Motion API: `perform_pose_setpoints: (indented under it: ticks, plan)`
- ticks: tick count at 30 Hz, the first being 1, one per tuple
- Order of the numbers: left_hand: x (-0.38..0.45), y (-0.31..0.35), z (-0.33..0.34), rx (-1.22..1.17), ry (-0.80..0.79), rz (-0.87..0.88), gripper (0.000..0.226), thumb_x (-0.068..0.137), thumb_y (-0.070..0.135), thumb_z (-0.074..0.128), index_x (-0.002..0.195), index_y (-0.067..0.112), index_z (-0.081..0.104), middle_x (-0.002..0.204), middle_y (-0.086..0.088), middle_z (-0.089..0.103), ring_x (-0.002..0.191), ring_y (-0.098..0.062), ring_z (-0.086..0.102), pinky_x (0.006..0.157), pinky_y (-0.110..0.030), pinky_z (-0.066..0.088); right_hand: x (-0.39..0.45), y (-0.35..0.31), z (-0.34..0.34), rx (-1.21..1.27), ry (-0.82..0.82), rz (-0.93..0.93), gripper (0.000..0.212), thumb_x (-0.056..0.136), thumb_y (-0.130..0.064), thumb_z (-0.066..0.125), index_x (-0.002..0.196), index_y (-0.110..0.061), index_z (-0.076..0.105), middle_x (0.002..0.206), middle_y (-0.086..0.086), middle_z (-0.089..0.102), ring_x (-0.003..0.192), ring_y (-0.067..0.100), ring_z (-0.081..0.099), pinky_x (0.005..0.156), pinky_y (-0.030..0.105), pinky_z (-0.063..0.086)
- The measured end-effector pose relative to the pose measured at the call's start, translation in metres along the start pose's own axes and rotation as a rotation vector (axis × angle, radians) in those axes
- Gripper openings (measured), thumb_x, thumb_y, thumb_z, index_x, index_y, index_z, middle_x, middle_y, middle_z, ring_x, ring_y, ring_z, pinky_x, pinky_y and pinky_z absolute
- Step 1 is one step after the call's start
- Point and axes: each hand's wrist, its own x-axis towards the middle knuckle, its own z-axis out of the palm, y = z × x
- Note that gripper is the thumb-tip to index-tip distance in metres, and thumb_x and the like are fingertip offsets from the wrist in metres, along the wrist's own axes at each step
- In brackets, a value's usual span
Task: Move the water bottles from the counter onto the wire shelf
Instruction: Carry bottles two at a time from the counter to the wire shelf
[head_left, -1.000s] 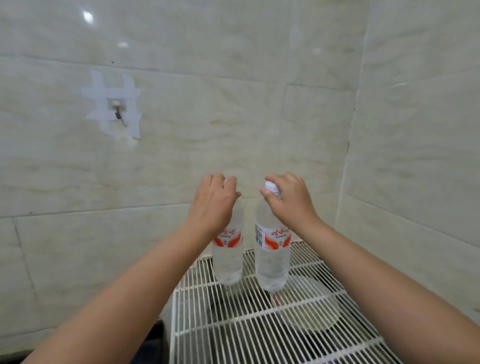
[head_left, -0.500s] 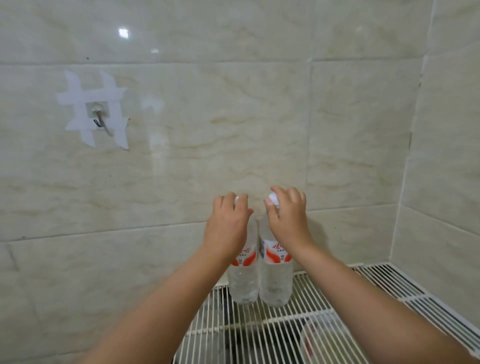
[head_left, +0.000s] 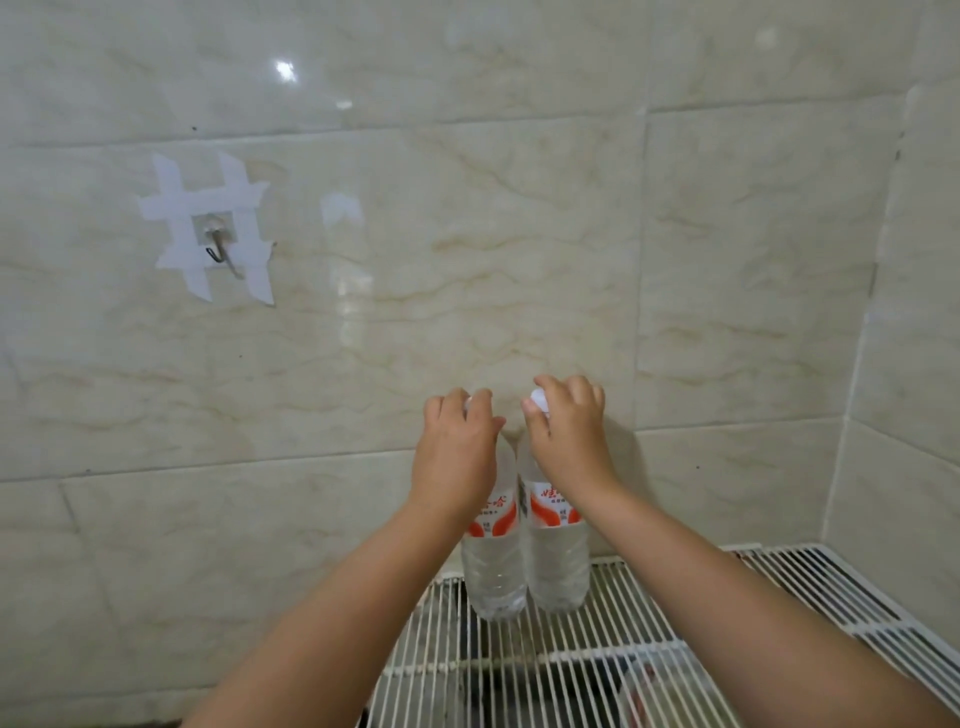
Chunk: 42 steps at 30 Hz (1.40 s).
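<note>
Each hand, left (head_left: 456, 451) and right (head_left: 567, 435), grips the cap of an upright clear plastic water bottle, left bottle (head_left: 494, 558) and right bottle (head_left: 557, 556) touching, directly below on the white wire shelf (head_left: 810, 587).

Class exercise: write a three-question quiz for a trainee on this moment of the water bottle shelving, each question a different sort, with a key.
1. True or false: both bottles stand upright on the wire shelf.
2. Which hand grips the left bottle? A) left hand B) right hand
3. What is taped to the wall tile at upper left?

Key: 1 true. 2 A; the right hand grips the right bottle at its cap. 3 a small metal hook.
</note>
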Motion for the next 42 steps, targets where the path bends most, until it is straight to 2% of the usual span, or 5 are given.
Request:
perform_pose_setpoints:
  ticks: [7, 12, 30, 37, 42]
  plan:
    - [0.002, 0.003, -0.008, -0.043, -0.189, -0.038, 0.032, 0.078, 0.025, 0.044, 0.087, 0.001, 0.063, 0.069, -0.016, 0.069, 0.058, -0.033, 0.065, 0.041, -0.027, 0.052, 0.003, 0.001, -0.008, -0.168, -0.009, 0.027, 0.037, 0.094, -0.028, 0.045, 0.127, -0.012, 0.050, 0.126, 0.012, 0.051, 0.123, 0.027, 0.037, 0.101, 0.035, 0.025]
    - [0.006, 0.011, -0.026, -0.126, -0.382, -0.260, 0.040, 0.098, 0.029, 0.044, 0.134, 0.012, 0.045, 0.137, -0.015, 0.046, 0.124, -0.032, 0.042, 0.095, -0.038, 0.044, 0.003, 0.004, -0.025, -0.318, -0.118, -0.006, 0.045, 0.092, -0.033, 0.048, 0.135, -0.022, 0.040, 0.129, 0.005, 0.050, 0.124, 0.023, 0.039, 0.100, 0.035, 0.025]
    - [-0.020, 0.021, -0.031, -0.204, -0.438, -0.256, 0.061, 0.099, 0.013, 0.039, 0.150, 0.021, 0.007, 0.155, -0.009, 0.019, 0.130, -0.023, 0.042, 0.097, -0.030, 0.044, -0.012, 0.003, -0.033, -0.267, -0.188, -0.058, 0.047, 0.096, -0.026, 0.042, 0.140, -0.016, 0.030, 0.129, 0.012, 0.050, 0.118, 0.024, 0.046, 0.096, 0.031, 0.041]
    - [-0.045, 0.011, -0.077, -0.005, -0.492, -0.225, 0.048, 0.097, 0.013, 0.036, 0.144, 0.015, 0.030, 0.151, -0.009, 0.034, 0.137, -0.024, 0.034, 0.110, -0.035, 0.032, -0.051, -0.009, -0.049, -0.353, -0.183, -0.099, 0.053, 0.093, -0.020, 0.042, 0.142, -0.014, 0.024, 0.151, 0.017, 0.020, 0.133, 0.034, 0.033, 0.107, 0.042, 0.033]
    - [-0.103, -0.006, -0.136, 0.140, -0.428, -0.298, 0.038, 0.092, 0.009, 0.045, 0.129, 0.004, 0.052, 0.144, -0.019, 0.045, 0.135, -0.037, 0.038, 0.109, -0.048, 0.032, -0.091, -0.054, -0.032, -0.286, -0.169, -0.349, 0.047, 0.082, -0.025, 0.045, 0.124, -0.005, 0.051, 0.130, 0.021, 0.054, 0.113, 0.039, 0.054, 0.091, 0.048, 0.046]
